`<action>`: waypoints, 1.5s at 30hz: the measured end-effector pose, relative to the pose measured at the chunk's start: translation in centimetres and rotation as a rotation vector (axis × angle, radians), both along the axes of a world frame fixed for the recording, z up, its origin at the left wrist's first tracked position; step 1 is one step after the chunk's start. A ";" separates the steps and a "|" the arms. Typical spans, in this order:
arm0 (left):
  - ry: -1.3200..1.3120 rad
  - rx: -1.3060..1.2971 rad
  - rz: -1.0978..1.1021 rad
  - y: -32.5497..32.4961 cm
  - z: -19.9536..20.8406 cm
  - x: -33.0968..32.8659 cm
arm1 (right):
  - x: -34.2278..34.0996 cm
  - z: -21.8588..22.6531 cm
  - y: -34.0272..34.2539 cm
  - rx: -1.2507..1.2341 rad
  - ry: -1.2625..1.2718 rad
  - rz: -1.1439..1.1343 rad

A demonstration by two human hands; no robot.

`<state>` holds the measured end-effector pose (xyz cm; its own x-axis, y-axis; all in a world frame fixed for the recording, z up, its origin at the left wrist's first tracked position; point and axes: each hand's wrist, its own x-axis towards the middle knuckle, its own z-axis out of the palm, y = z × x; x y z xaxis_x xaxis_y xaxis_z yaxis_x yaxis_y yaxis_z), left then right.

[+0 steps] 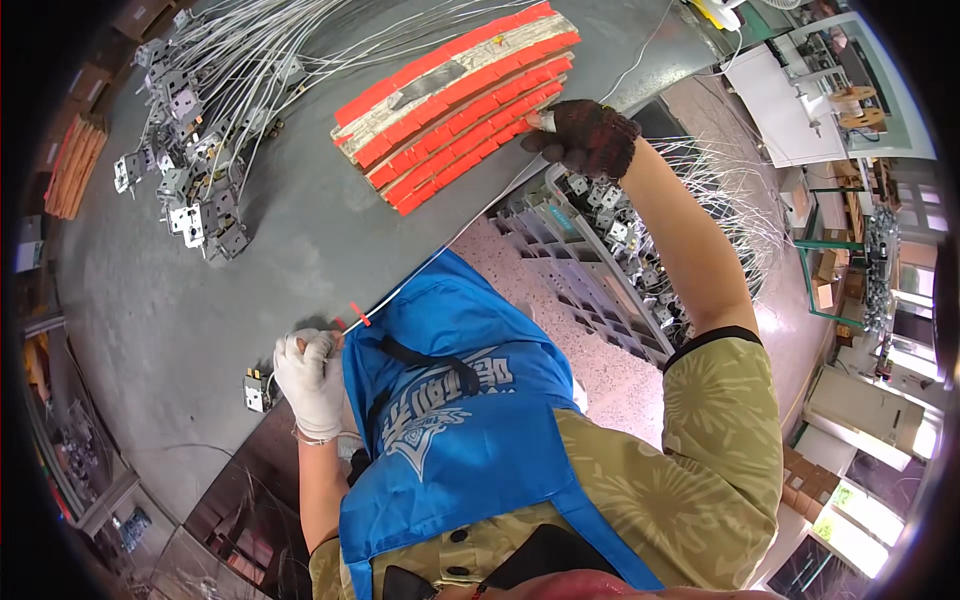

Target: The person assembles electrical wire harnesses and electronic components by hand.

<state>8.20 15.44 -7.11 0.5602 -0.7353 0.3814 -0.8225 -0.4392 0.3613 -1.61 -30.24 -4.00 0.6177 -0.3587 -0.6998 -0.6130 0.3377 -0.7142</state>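
Observation:
My left hand (308, 380), in a white glove, is closed on a white cable (388, 300) at the table's near edge. A red tape tag (360, 314) sticks out from the cable just beyond my fingers. Beside that hand lies a small metal switch-like unit (257, 391). My right hand (590, 138), in a dark glove with a bare fingertip, is at the right end of a curved board (455, 78) carrying rows of red tape pieces (465, 155). Its fingertips pinch at the end of one row. The cable runs up toward that hand and passes partly out of sight there.
Many metal units (195, 185) with white cables are heaped on the grey table (290, 270) at the far left. A grey crate (580, 235) full of similar units stands right of the table edge. A blue apron (450, 400) covers my lap.

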 end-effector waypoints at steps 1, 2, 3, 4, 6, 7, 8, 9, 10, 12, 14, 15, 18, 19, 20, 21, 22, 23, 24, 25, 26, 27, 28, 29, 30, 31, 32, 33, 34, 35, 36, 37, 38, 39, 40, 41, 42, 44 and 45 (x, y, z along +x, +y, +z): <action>0.008 0.009 -0.003 0.2 -0.1 0.1 | -0.1 0.0 0.1 0.004 -0.009 0.008; 0.015 0.019 -0.005 0.3 -0.1 0.0 | -0.1 0.0 0.2 0.009 -0.018 0.017; 0.013 0.018 -0.008 0.3 -0.1 0.2 | -0.1 0.2 0.4 0.008 -0.020 0.015; 0.017 0.017 -0.015 0.3 -0.1 0.3 | -0.1 0.5 1.1 -0.054 -0.047 0.009; 0.019 0.016 -0.023 0.4 -0.1 0.4 | -0.1 1.2 2.5 -0.116 -0.075 0.003; 0.015 0.013 -0.026 0.3 -0.1 0.4 | -0.1 1.6 3.3 -0.184 -0.073 -0.050; 0.012 0.011 -0.030 0.4 -0.1 0.5 | -0.2 1.8 4.1 -0.250 -0.070 -0.104; 0.013 0.012 -0.019 0.5 -0.1 0.4 | -0.4 1.7 4.3 -0.249 -0.071 -0.093; 0.009 0.004 -0.014 0.7 -0.3 0.4 | -0.9 1.4 4.3 -0.243 -0.129 -0.138; 0.015 0.012 0.032 1.1 -0.1 -0.2 | -1.6 0.9 4.9 -0.216 -0.181 -0.143; 0.022 0.028 0.059 0.7 0.7 -0.4 | -2.5 -0.1 6.5 -0.049 -0.317 -0.196; 0.032 0.035 0.040 0.2 1.3 0.0 | -3.5 -0.7 7.1 -0.025 -0.318 -0.062; 0.030 -0.011 -0.016 -0.6 0.6 1.1 | -5.5 -0.7 16.3 0.059 -0.251 -0.012; 0.012 -0.028 0.002 -0.7 -0.2 1.1 | -4.2 1.5 19.6 0.125 -0.176 0.012; -0.005 -0.050 0.009 -0.7 -0.4 0.9 | -4.3 0.3 21.6 0.033 -0.235 0.178; -0.022 -0.021 0.036 -0.4 -0.2 0.6 | -3.5 0.4 23.1 0.105 -0.278 0.270; -0.022 -0.018 0.051 -0.2 -0.2 0.4 | -2.8 0.3 24.5 0.110 -0.277 0.284; -0.024 -0.012 0.056 0.0 -0.3 0.3 | -2.0 -0.1 25.7 0.199 -0.247 0.298; -0.025 -0.011 0.059 0.1 -0.4 0.2 | -1.4 -0.4 26.8 0.282 -0.216 0.310; -0.032 -0.007 0.060 0.2 -0.2 0.2 | -0.8 -0.5 27.7 0.276 -0.212 0.316; -0.030 -0.015 0.065 0.2 -0.3 0.2 | -0.3 -0.6 28.5 0.270 -0.222 0.260; -0.033 -0.016 0.059 0.5 -0.5 0.2 | 0.0 -0.7 29.1 0.265 -0.232 0.202; -0.035 -0.017 0.053 0.6 -0.6 0.2 | 0.3 -1.0 29.2 0.259 -0.227 0.206; -0.031 -0.023 0.056 0.7 -0.6 0.2 | 0.6 -1.3 29.3 0.293 -0.201 0.208; -0.043 -0.030 0.065 0.7 -0.6 0.3 | 0.9 -1.5 29.3 0.330 -0.176 0.212; -0.054 -0.036 0.074 0.7 -0.7 0.3 | 1.1 -1.4 29.4 0.326 -0.173 0.215; -0.051 -0.040 0.076 0.8 -0.8 0.3 | 1.3 -1.2 29.4 0.296 -0.148 0.238; -0.052 -0.041 0.071 0.9 -0.9 0.3 | 1.4 -1.0 29.4 0.266 -0.124 0.259; -0.054 -0.042 0.066 0.9 -1.0 0.4 | 1.4 -1.1 29.3 0.264 -0.122 0.258; -0.053 -0.044 0.065 0.9 -1.0 0.4 | 1.5 -1.2 29.3 0.289 -0.109 0.244; -0.052 -0.059 0.067 0.8 -1.0 0.4 | 1.5 -1.3 29.3 0.314 -0.096 0.230; -0.052 -0.074 0.069 0.7 -1.0 0.4 | 1.5 -1.2 29.2 0.314 -0.096 0.228; -0.053 -0.074 0.067 0.7 -1.0 0.4 | 1.5 -1.0 29.2 0.374 -0.076 0.192; -0.063 -0.065 0.061 0.8 -1.0 0.4 | 1.5 -0.9 29.1 0.433 -0.056 0.156; -0.074 -0.056 0.055 0.8 -1.0 0.5 | 1.6 -0.9 29.0 0.433 -0.056 0.155; -0.074 -0.056 0.054 0.8 -1.1 0.5 | 1.7 -0.9 29.0 0.443 -0.043 0.153; -0.091 -0.049 0.052 0.8 -1.2 0.5 | 1.7 -0.9 28.9 0.454 -0.030 0.150; -0.109 -0.041 0.048 0.7 -1.0 0.5 | 1.9 -0.5 28.7 0.462 -0.013 0.155; -0.103 0.001 0.042 0.6 -0.8 0.5 | 2.0 -0.4 28.6 0.470 0.006 0.163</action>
<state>8.68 16.09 -7.92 0.5485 -0.7125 0.4376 -0.8361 -0.4743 0.2757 0.35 -1.60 -4.43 0.6352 0.0968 -0.7662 -0.6880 0.5218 -0.5044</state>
